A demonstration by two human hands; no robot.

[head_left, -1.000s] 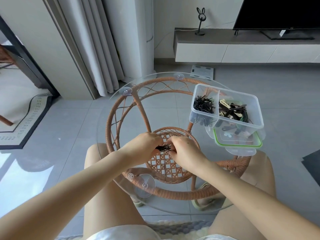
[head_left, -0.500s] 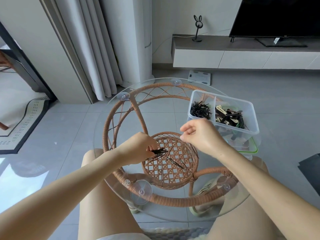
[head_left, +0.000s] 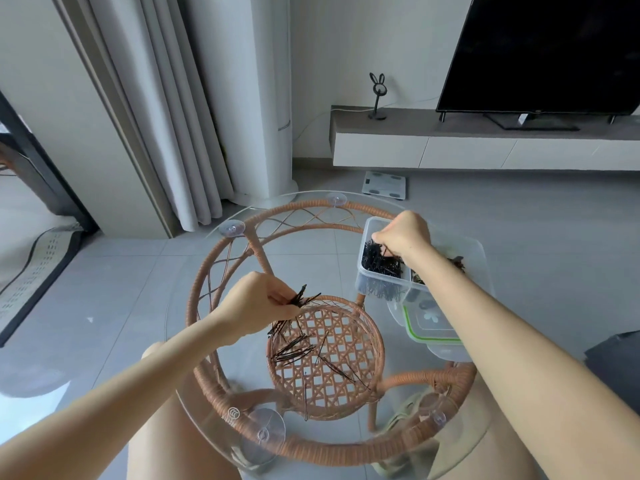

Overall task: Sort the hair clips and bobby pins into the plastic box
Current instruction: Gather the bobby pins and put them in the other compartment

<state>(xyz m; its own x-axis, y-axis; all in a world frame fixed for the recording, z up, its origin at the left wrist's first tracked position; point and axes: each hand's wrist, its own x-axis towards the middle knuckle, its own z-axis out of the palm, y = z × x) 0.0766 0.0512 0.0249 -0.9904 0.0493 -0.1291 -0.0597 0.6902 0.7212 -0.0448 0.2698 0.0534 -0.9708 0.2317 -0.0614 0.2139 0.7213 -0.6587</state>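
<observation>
Glass tabletop [head_left: 298, 258] holds loose bobby pins [head_left: 294, 351] within reach; your left hand [head_left: 258, 303] pinches a reserve bunch [head_left: 304, 299]; your right hand [head_left: 403, 233] curls into the plastic box [head_left: 381, 289], grip unclear.

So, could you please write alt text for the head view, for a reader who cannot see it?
A person's right hand reaches into the bobby-pin compartment of a plastic box while the left hand pinches a bundle of bobby pins above a glass-topped table.
</observation>
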